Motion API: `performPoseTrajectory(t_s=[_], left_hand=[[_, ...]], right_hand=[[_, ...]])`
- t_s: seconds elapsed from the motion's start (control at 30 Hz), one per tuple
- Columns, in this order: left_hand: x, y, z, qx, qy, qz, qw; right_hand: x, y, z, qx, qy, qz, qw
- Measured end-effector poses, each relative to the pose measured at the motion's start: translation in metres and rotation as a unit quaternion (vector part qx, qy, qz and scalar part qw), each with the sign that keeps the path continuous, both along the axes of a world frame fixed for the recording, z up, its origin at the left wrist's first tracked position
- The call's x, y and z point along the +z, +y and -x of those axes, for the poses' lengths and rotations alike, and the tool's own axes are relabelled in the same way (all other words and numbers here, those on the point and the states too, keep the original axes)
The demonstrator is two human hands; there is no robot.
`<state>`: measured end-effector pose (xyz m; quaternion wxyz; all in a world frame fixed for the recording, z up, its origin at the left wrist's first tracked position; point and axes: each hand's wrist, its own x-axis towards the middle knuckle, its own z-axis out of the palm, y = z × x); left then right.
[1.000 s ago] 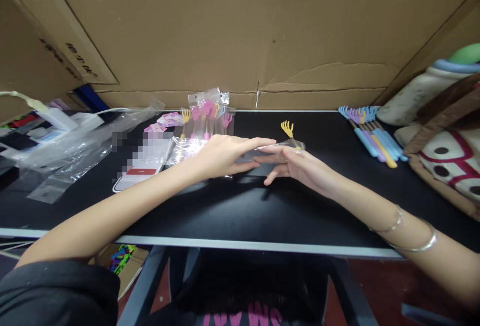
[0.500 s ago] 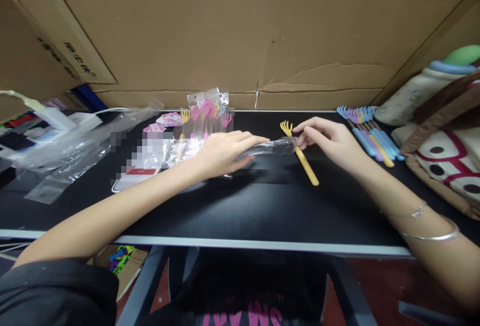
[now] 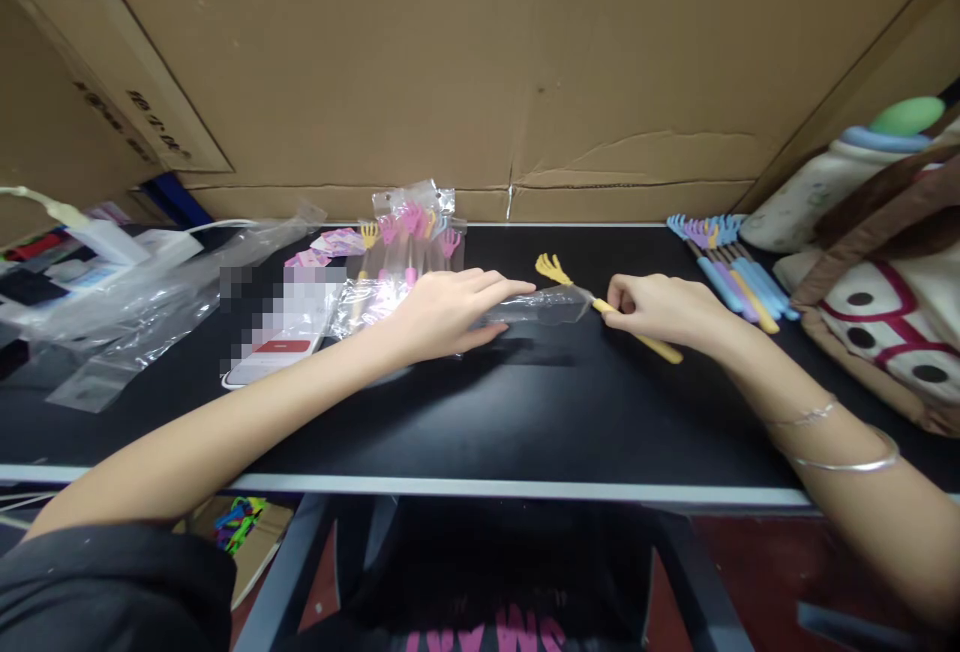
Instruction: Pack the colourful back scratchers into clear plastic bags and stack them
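My right hand (image 3: 667, 307) is closed around the handle of a yellow back scratcher (image 3: 661, 346), whose claw end points to the upper left. The claw lies just behind the mouth of a clear plastic bag (image 3: 536, 305); I cannot tell whether any part is inside. Between the thumb and fingers of my left hand (image 3: 454, 312) is the bag's other end, held flat just above the table. Behind that hand lie several bagged back scratchers (image 3: 411, 232), mostly pink. Off to the right, loose back scratchers (image 3: 739, 277) in blue, purple and yellow lie bunched together.
On the left are a phone (image 3: 281, 337), pink cards (image 3: 337, 243), loose plastic bags (image 3: 172, 302) and a white power strip (image 3: 142, 257). A bottle (image 3: 817, 187) and a brown-and-cream bag (image 3: 870, 302) stand at the right. Cardboard (image 3: 450, 62) walls the back.
My right hand has let go of the bag's mouth and taken the yellow back scratcher by its handle, tilting it flatter. My left hand has hardly moved.
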<state>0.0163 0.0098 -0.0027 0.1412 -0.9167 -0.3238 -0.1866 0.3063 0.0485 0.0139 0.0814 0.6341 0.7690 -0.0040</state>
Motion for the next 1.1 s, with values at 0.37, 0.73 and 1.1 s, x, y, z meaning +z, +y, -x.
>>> performPoseTrajectory(t_s=[0.37, 0.73, 1.1], left_hand=[[-0.005, 0.002, 0.002, 0.011, 0.012, -0.005, 1.0], [-0.003, 0.002, 0.002, 0.028, 0.011, 0.002, 1.0], [0.002, 0.004, 0.005, 0.078, 0.024, 0.005, 0.997]], right_hand=[[-0.006, 0.01, -0.006, 0.001, 0.001, -0.033, 0.999], [-0.002, 0.011, -0.007, 0.02, 0.06, -0.055, 0.997], [0.012, 0.007, -0.022, 0.205, 0.154, 0.02, 0.966]])
